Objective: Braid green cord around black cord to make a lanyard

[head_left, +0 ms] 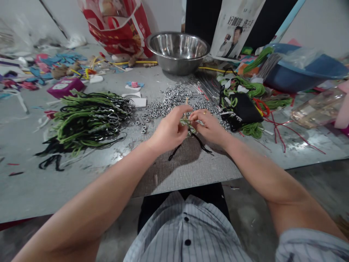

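Note:
Both my hands meet over the table's middle, fingers pinched round a green cord (186,122). My left hand (172,125) is closed on it from the left, and my right hand (207,124) grips it from the right. Black cord ends (203,146) hang below my fingers onto the table. A thin pale stick (187,101) rises between the hands; what it belongs to is hidden. Just beyond my fingers spreads a pile of small silver metal rings or nuts (170,99). A bundle of green and black cords (81,118) with metal loops lies to the left.
A steel bowl (178,65) stands behind the pile, beside a red-and-white bag (120,36). Green cord hanks (252,87), a black pouch (247,108), red cords (297,134) and a blue basin (291,76) are on the right. A purple box (65,87) sits left.

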Demonstrator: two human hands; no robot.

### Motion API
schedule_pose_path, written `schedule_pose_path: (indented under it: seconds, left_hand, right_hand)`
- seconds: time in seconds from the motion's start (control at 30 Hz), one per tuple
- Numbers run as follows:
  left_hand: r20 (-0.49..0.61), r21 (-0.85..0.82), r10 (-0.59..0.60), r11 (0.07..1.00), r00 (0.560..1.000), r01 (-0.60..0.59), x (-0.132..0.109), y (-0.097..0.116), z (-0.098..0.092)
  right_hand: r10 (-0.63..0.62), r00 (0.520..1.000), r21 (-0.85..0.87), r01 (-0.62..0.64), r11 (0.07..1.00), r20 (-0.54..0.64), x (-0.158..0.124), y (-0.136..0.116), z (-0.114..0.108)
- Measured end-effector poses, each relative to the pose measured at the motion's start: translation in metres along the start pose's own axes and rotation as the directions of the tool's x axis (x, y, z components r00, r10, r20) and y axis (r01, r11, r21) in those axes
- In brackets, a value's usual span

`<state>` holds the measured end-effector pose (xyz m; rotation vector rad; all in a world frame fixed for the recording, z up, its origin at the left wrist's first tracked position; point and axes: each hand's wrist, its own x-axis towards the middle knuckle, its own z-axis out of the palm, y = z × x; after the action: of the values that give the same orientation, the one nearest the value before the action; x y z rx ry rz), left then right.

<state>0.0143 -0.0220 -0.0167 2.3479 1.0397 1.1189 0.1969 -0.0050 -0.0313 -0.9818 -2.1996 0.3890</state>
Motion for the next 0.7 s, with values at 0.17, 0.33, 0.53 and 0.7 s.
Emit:
schedule_pose_path:
  seconds: [0.17, 0.33, 0.53, 0.7]
  left_hand:
    - [0.094, 0.021, -0.059, 0.998, 0.994, 0.057, 0.0009, -0.0044, 0.0083]
    - [0.091, 0.104, -0.118, 0.989, 0.989, 0.108, 0.0036, -0.0069, 0.0066]
    - [0.105, 0.19, -0.125, 0.976, 0.987, 0.104, 0.0053, -0.0042, 0.0041]
    - [0.093, 0.185, -0.084, 0.981, 0.992, 0.065, 0.005, -0.0065, 0.0077]
  right_hand:
    - [0.046, 0.997, -0.029, -0.044, 0.999, 0.062, 0.0005, 0.0006, 0.0001]
    - [0.056, 0.996, 0.048, -0.059, 0.997, 0.071, 0.0011, 0.0003, -0.0007]
    - [0.145, 0.986, 0.104, -0.153, 0.983, 0.076, 0.0012, -0.0019, 0.0007]
    - [0.222, 0.966, 0.209, -0.246, 0.946, 0.134, 0.001, -0.0033, 0.0024]
